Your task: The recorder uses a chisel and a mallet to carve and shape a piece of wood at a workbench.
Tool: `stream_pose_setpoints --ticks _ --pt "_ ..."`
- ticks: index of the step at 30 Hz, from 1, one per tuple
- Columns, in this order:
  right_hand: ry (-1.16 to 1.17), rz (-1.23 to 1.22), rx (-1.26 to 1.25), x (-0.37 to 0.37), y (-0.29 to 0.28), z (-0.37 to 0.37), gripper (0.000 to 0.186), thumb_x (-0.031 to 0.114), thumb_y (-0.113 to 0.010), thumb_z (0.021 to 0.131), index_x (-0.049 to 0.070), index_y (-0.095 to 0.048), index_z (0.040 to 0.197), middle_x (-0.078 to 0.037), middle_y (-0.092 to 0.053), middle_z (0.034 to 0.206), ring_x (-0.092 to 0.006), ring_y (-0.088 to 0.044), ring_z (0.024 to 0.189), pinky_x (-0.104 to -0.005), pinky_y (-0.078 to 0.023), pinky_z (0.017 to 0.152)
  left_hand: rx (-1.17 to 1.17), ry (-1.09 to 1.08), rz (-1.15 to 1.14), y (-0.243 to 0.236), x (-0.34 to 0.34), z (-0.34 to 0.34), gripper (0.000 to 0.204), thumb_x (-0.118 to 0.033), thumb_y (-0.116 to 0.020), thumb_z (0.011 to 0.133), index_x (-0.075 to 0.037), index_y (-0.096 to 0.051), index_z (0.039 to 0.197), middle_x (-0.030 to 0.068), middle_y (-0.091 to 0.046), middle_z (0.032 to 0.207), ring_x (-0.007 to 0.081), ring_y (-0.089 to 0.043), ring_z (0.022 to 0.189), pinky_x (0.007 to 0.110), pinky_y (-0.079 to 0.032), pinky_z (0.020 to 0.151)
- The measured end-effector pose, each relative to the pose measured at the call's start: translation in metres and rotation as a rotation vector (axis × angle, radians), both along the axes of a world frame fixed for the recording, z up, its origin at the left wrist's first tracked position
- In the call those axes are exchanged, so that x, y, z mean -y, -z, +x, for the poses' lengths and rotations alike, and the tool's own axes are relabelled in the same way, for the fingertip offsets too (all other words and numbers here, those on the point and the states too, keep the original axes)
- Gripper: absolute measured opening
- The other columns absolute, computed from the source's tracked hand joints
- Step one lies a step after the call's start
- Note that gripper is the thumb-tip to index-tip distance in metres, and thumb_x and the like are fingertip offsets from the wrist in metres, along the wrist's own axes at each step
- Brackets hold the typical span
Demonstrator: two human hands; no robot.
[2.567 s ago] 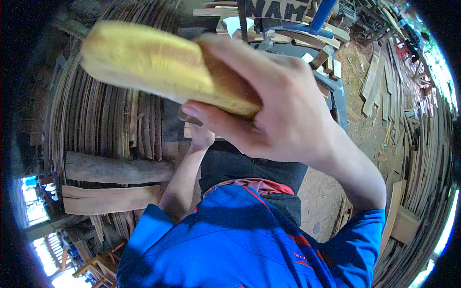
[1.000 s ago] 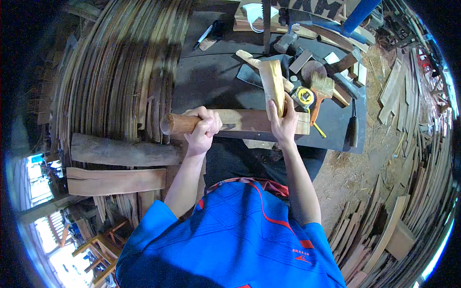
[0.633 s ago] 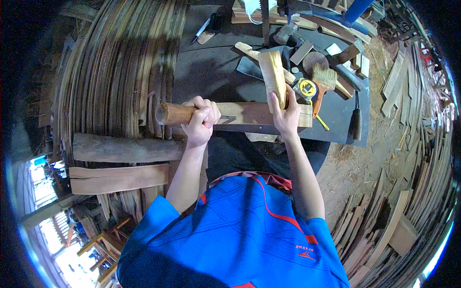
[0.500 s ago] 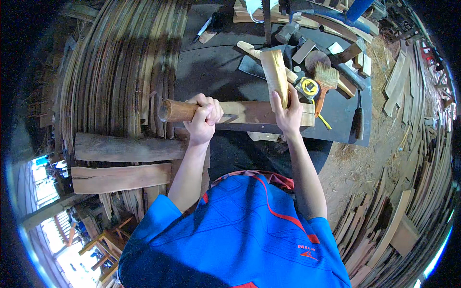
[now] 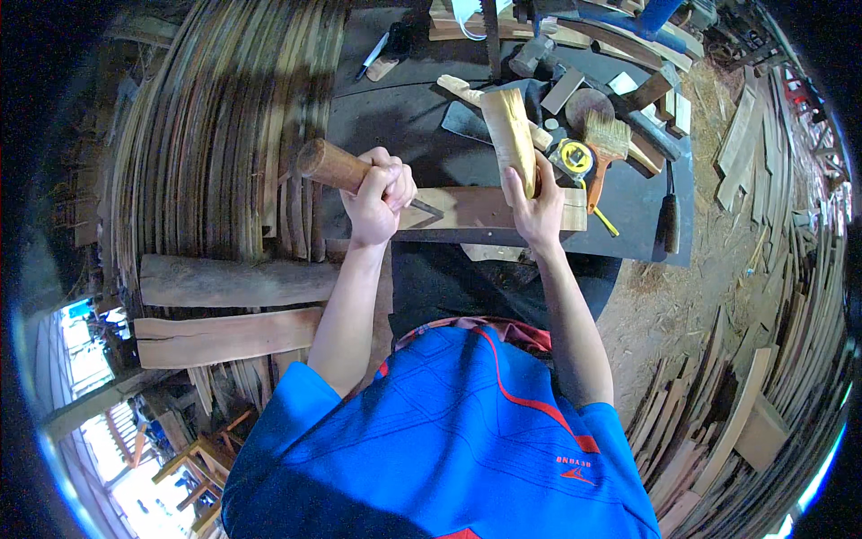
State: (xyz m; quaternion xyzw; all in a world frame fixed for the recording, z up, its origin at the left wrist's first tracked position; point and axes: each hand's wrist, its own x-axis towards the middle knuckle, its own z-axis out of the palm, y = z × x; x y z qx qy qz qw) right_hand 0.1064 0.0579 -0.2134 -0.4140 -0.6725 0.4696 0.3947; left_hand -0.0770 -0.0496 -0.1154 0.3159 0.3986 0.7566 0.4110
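We saw the left hand (image 5: 382, 199) closed in a tight fist around the thick wooden handle of a chisel-like tool (image 5: 332, 165), its butt jutting to the upper left of the grip and its narrow blade slanting out the other side over a plank (image 5: 480, 207); whether the tip touched the wood, we could not quite tell. To the right of that fist, the right hand (image 5: 539, 208) held the lower end of a pale wooden block (image 5: 508, 135) between thumb and fingers. Just beyond this second hold lay a yellow tape measure (image 5: 573, 158) and a brush (image 5: 605, 148), all on a dark bench (image 5: 386, 126).
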Motion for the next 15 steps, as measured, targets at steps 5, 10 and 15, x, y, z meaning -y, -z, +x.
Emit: stream_pose_setpoints --ticks 5,10,15 --pt "-0.009 0.02 0.008 -0.003 0.001 0.001 0.047 0.026 -0.066 0.088 0.0 -0.051 0.125 -0.023 -0.068 0.098 -0.032 -0.069 0.09 -0.0386 -0.053 0.077 -0.029 -0.013 0.003 -0.002 0.0 0.005 0.026 -0.001 -0.045 0.085 -0.01 -0.035 0.062 -0.0019 -0.032 0.047 0.008 -0.026 0.039 0.026 -0.023 0.04" --pt "-0.026 0.019 -0.008 -0.001 -0.01 -0.001 0.048 0.028 -0.066 0.088 0.001 -0.052 0.125 -0.023 -0.068 0.097 -0.0324 -0.069 0.09 -0.0387 -0.053 0.077 -0.022 -0.001 0.049 0.001 0.009 0.008 0.024 0.0 -0.044 0.085 -0.009 -0.036 0.065 -0.0017 -0.033 0.049 0.0082 -0.027 0.041 0.026 -0.023 0.041" --pt "-0.044 -0.048 0.011 -0.001 -0.02 0.0 0.047 0.028 -0.066 0.088 0.001 -0.053 0.124 -0.022 -0.068 0.097 -0.0292 -0.069 0.089 -0.0359 -0.053 0.077 -0.001 -0.043 0.044 0.005 0.011 0.017 0.021 0.003 -0.047 0.083 -0.008 -0.037 0.067 -0.0014 -0.034 0.051 0.0078 -0.029 0.043 0.026 -0.024 0.042"
